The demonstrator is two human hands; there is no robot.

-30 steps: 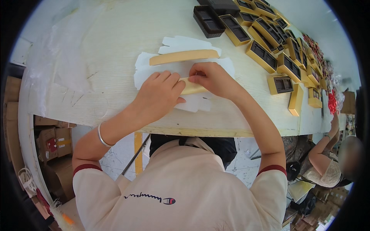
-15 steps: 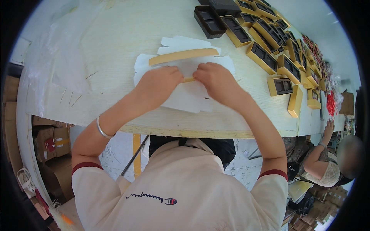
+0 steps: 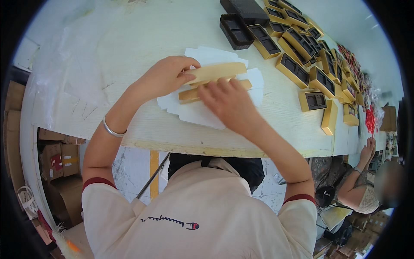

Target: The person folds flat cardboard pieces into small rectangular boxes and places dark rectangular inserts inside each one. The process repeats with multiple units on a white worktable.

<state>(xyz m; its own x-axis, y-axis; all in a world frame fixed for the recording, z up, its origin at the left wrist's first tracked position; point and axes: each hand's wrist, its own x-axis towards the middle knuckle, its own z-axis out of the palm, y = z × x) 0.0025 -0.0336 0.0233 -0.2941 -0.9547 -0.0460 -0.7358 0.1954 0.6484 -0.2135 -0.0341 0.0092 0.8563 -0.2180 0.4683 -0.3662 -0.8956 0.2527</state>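
A gold cardboard box (image 3: 224, 70), partly folded with its long side walls standing up, sits on white die-cut cardboard sheets (image 3: 211, 54) in front of me. My left hand (image 3: 166, 77) is at the box's left end, thumb and fingers closed round the end of the far wall. Over the middle of the box lies my right hand (image 3: 233, 105), its bent fingers reaching onto the near wall and the inside; the fingertips are partly hidden.
Many gold boxes (image 3: 293, 69) with black inserts crowd the table's right side. Two black plastic trays (image 3: 236, 32) lie at the far middle. Clear plastic film (image 3: 56, 82) covers the left. At the far right a person (image 3: 355, 190) works at the same table.
The box's walls have come upright and it has turned slightly. My left hand has moved up to its left end; my right hand has shifted down over the middle.
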